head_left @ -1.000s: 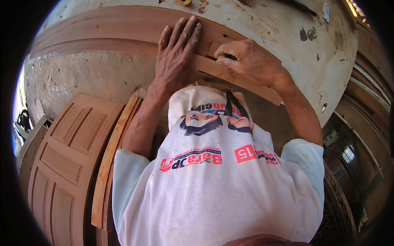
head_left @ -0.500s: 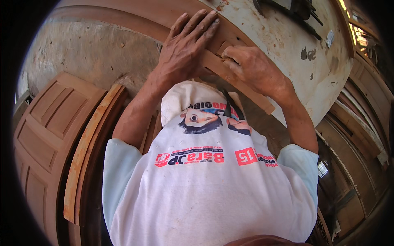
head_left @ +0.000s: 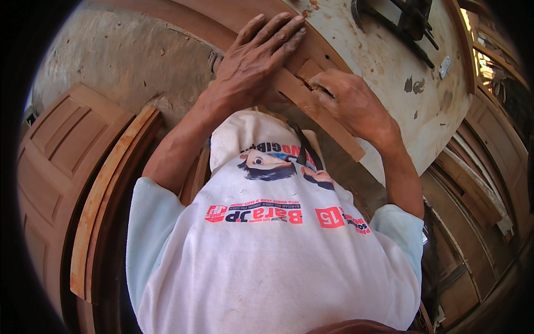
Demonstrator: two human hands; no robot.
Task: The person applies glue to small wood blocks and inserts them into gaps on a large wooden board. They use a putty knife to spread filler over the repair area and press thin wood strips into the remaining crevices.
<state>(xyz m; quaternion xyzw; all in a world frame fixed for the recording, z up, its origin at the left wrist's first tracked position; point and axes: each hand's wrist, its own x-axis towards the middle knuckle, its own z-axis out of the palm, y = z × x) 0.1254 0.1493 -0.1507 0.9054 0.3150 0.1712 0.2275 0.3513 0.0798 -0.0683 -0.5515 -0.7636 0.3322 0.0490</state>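
Note:
My left hand [head_left: 253, 64] lies flat on a long reddish-brown wooden frame piece [head_left: 320, 47], its fingers stretched toward the far side. Just right of it, my right hand [head_left: 353, 103] bends over a crossing wooden strip [head_left: 340, 133], fingers curled down and pressed together. At those fingertips a small flat brown piece [head_left: 309, 70] shows against the wood. The palm hides whatever else the fingers hold, so its kind is unclear. The strip's squared end points toward my right elbow.
Under the wood is a stained pale worktop [head_left: 400, 117]. A black metal clamp-like tool [head_left: 403, 28] lies on its far part. Panelled wooden doors [head_left: 72, 128] and a light-edged board [head_left: 108, 206] lean at left. More boards [head_left: 473, 178] stand at right.
My right hand has slid a little along the strip toward its near end, fingers still curled. My left hand remains flat on the frame piece. The whole view has turned slightly.

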